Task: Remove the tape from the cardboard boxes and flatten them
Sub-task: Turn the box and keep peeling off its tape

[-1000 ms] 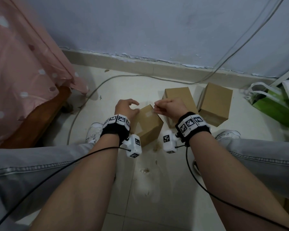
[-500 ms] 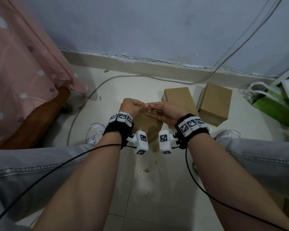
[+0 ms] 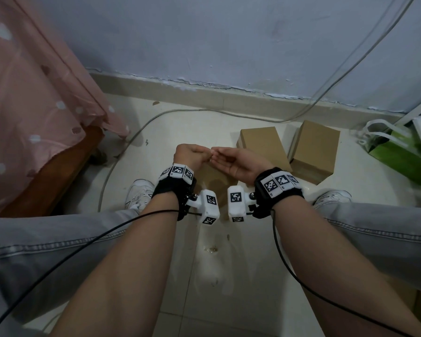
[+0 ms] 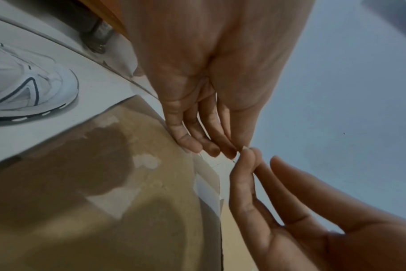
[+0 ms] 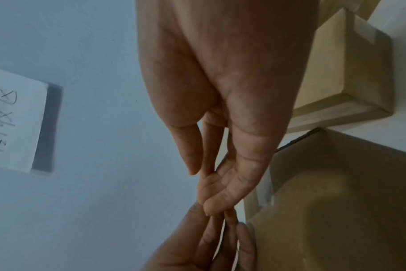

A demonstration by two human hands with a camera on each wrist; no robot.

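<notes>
A brown cardboard box (image 3: 214, 182) sits below my hands, mostly hidden by them; the left wrist view shows its side (image 4: 104, 210) close up with pale torn patches. My left hand (image 3: 199, 154) and right hand (image 3: 221, 155) meet fingertip to fingertip just above it. A strip of clear tape (image 4: 208, 181) hangs along the box's edge from the left fingers (image 4: 197, 144). The right thumb and forefinger (image 4: 246, 155) pinch at its top end. In the right wrist view the right hand (image 5: 211, 205) pinches against the left fingertips (image 5: 211, 243), beside the box (image 5: 336, 210).
Two more closed boxes (image 3: 260, 144) (image 3: 314, 147) stand on the tiled floor behind, near the wall. A grey cable (image 3: 122, 152) curves over the floor on the left. A pink-draped bed (image 3: 34, 117) is left, a green bag (image 3: 399, 152) right. My shoes (image 3: 139, 195) (image 3: 331, 198) flank the box.
The left hand has let go of the box's side and risen to meet the right hand. Both hands now pinch together above the box, and the right palm has turned upward.
</notes>
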